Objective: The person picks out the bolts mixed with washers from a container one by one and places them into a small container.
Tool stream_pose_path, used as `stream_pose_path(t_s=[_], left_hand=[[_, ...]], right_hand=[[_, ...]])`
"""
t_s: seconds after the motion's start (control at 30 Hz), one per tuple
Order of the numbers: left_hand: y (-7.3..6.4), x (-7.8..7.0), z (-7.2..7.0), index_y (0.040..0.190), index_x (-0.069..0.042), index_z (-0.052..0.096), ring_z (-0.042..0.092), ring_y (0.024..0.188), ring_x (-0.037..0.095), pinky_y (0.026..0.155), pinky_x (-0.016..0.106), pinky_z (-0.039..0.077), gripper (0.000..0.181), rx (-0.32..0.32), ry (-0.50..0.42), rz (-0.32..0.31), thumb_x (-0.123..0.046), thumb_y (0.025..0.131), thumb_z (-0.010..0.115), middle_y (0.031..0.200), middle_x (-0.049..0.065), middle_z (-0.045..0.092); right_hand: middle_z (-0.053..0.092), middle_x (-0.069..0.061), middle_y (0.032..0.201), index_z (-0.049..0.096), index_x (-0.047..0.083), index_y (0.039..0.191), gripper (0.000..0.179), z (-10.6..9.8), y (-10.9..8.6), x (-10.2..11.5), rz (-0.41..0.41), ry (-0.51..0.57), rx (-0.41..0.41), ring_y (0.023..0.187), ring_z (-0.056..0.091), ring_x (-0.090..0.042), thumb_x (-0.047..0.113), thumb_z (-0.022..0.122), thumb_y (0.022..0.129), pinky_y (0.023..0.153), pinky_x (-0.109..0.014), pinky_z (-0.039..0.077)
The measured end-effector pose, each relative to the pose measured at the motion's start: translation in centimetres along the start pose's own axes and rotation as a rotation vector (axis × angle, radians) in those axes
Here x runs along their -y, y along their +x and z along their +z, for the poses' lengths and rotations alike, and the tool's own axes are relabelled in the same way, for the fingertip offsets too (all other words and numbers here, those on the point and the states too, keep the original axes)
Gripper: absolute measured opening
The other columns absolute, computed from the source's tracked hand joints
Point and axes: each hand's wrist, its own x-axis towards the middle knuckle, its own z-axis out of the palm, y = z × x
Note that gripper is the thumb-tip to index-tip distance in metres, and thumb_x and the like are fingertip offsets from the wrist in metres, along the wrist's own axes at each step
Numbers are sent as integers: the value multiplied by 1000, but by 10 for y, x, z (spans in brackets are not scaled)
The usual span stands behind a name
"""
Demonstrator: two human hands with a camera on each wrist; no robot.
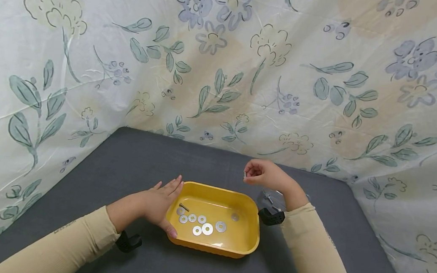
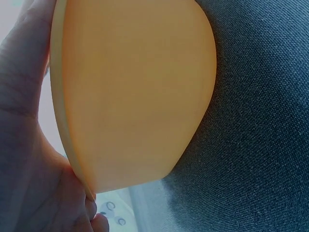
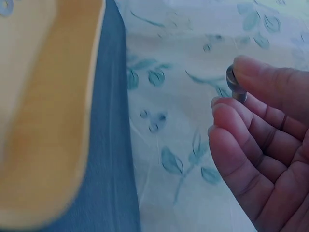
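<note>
A yellow plastic tray [image 1: 229, 251] stands on the dark cloth, with several flat metal washers [image 1: 207, 229] and one bolt [image 1: 184, 207] lying inside. My left hand [image 1: 160, 204] rests on the tray's left rim, fingers straight and spread over the edge. In the left wrist view, the palm lies along the rim beside the tray's outer wall [image 2: 140, 96]. Beyond the tray's far right corner, my right hand [image 1: 263, 173] is raised and pinches a small metal bolt [image 3: 233, 79] between thumb and fingertips. The bolt's rounded head shows; the fingers partly hide its shank.
To the right of the tray sits a clear container [image 1: 265, 193] with metal bolts in it, partly hidden behind my right forearm. Dark cloth [image 1: 156, 153] covers the table. Flower-printed fabric [image 1: 214, 89] hangs along the back and sides.
</note>
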Motion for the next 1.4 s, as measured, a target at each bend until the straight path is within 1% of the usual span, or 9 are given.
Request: stream_pose_path(t_s=[0.2, 0.4, 0.67, 0.8, 0.9, 1.03, 1.17, 1.27, 1.4], left_hand=[[1, 1, 0, 147, -5, 2, 3, 140, 26, 108, 53, 9, 141, -1, 3, 1, -86, 44, 55, 153, 10, -8], [1, 1, 1, 147, -5, 2, 2, 140, 25, 108, 53, 9, 141, 4, 1, 3, -86, 44, 55, 153, 10, -8], [1, 1, 0, 147, -5, 2, 1, 140, 25, 108, 53, 9, 141, 10, 6, 4, -86, 45, 55, 153, 10, -9], [1, 1, 1, 147, -5, 1, 1, 140, 25, 108, 53, 9, 141, 10, 10, 0, -86, 45, 55, 153, 10, -8], [1, 1, 1, 147, -5, 2, 1, 140, 25, 108, 53, 9, 141, 10, 9, 0, -86, 44, 55, 153, 10, -9], [1, 1, 1, 147, -5, 1, 1, 140, 25, 108, 53, 9, 141, 11, 6, 3, -86, 45, 55, 153, 10, -9], [0, 1, 0, 147, -5, 1, 1, 140, 26, 108, 53, 9, 141, 16, 5, 5, -86, 45, 55, 153, 10, -9], [0, 1, 0, 147, -5, 1, 1, 140, 25, 108, 53, 8, 141, 17, 1, 4, -86, 45, 56, 153, 10, -9], [0, 1, 1, 147, -5, 1, 0, 140, 25, 109, 53, 8, 141, 18, -5, 3, -85, 45, 56, 153, 9, -10]], right_hand=[[58, -11, 85, 57, 5, 95, 21, -15, -10, -16, 61, 47, -54, 82, 57, -32, 16, 69, 82, 75, -37, 51], [59, -11, 87, 56, 6, 95, 23, -29, -20, -35, 108, 50, -87, 81, 58, -25, 20, 69, 83, 76, -34, 51], [58, -13, 85, 55, 1, 96, 25, -40, -32, -60, 145, 80, -93, 80, 60, -25, 18, 68, 84, 73, -31, 52], [59, -13, 86, 55, 1, 98, 27, -44, -38, -70, 186, 67, -101, 80, 61, -23, 20, 68, 84, 73, -32, 52], [59, -12, 86, 55, 1, 98, 27, -47, -42, -77, 224, 48, -116, 79, 61, -22, 21, 67, 84, 73, -32, 52], [60, -11, 87, 56, 1, 98, 24, -50, -47, -83, 245, 26, -128, 80, 61, -22, 18, 65, 86, 72, -33, 52], [60, -11, 87, 55, 0, 100, 25, -53, -51, -89, 257, 37, -131, 83, 60, -28, 19, 64, 87, 71, -33, 51], [60, -12, 88, 55, -2, 102, 30, -54, -55, -92, 254, 49, -129, 85, 60, -31, 22, 64, 87, 71, -33, 50], [60, -17, 90, 54, -4, 103, 32, -55, -57, -94, 252, 63, -128, 82, 60, -27, 22, 64, 87, 71, -33, 50]])
